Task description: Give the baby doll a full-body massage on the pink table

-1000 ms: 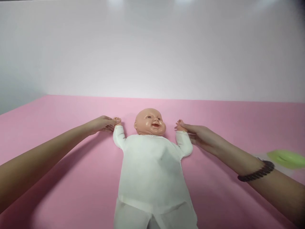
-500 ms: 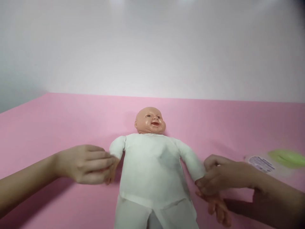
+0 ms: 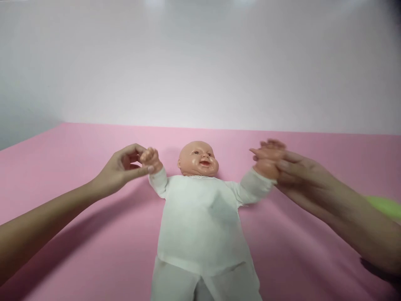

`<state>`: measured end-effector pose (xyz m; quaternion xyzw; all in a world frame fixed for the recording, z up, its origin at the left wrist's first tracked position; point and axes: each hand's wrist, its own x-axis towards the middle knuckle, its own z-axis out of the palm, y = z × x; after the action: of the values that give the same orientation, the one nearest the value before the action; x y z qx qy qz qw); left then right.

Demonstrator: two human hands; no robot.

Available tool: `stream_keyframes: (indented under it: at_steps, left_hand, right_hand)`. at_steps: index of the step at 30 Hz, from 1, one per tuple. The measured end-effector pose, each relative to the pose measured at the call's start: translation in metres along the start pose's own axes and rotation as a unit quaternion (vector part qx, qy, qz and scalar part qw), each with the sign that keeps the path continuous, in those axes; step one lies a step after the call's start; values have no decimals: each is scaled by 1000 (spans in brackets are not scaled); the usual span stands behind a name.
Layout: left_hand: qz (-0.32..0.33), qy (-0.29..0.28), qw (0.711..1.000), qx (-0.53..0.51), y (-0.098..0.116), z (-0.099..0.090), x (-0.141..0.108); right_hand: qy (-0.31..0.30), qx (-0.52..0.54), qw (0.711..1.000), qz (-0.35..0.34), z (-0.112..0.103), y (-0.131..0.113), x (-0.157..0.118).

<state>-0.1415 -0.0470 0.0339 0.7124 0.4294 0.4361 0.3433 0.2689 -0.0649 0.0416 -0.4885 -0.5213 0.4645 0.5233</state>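
A baby doll (image 3: pixel 200 221) with a bald head and a white cloth body lies face up on the pink surface, its head toward the wall. Both its arms are raised beside the head. At the left, my left hand (image 3: pixel 125 165) has thumb and fingers closed round the doll's hand (image 3: pixel 151 160). On the other side my right hand (image 3: pixel 296 171) grips the doll's other wrist (image 3: pixel 266 167), the thumb in front and some fingers hidden behind it. The doll's fingers on that side point up and look slightly blurred.
The pink surface (image 3: pixel 103 255) runs back to a pale wall (image 3: pixel 200 67). A green and white item (image 3: pixel 384 207) lies at the far right, mostly hidden behind my right forearm.
Both my hands have moved up toward the wall, and the doll's arms have swung from down at its sides to up beside its head. The body has stayed in place.
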Motion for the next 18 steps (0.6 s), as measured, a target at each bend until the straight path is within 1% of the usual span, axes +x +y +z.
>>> stream_keyframes:
  at_steps: [1,2,3,4,6,8,10,12,14,16,17,18]
  left_hand:
    - [-54,26,998,-13,-7,1,9]
    - [-101,46,994,-13,-16,1,17]
    - [-144,52,988,-6,-27,0,24]
    - [-182,50,982,6,-39,-1,30]
    - [-246,17,969,26,-59,-5,38]
    - [-282,-20,959,33,-70,-9,42]
    - [-282,-30,958,27,-69,-10,44]
    - [-241,-5,970,22,-59,-7,42]
    - [-160,36,986,23,-45,-4,36]
    - [-32,77,996,44,-32,-3,25]
    - [49,84,993,70,-27,-3,18]
    - [139,77,981,108,-22,-3,10]
  right_hand:
    - [5,16,1000,27,3,5,12]
    - [8,17,998,68,5,12,23]
    - [8,6,993,116,6,20,32]
    - [5,-10,986,165,8,29,40]
    - [-3,-45,969,243,8,43,49]
    - [-6,-67,959,277,7,51,53]
    - [-11,-67,965,253,4,51,51]
    - [-25,-60,982,176,1,42,45]
    - [-38,-62,994,79,-4,29,34]
    - [-37,-78,996,7,-12,14,18]
    - [-38,-94,995,-15,-16,8,8]
    - [-47,-115,992,-33,-20,2,-2]
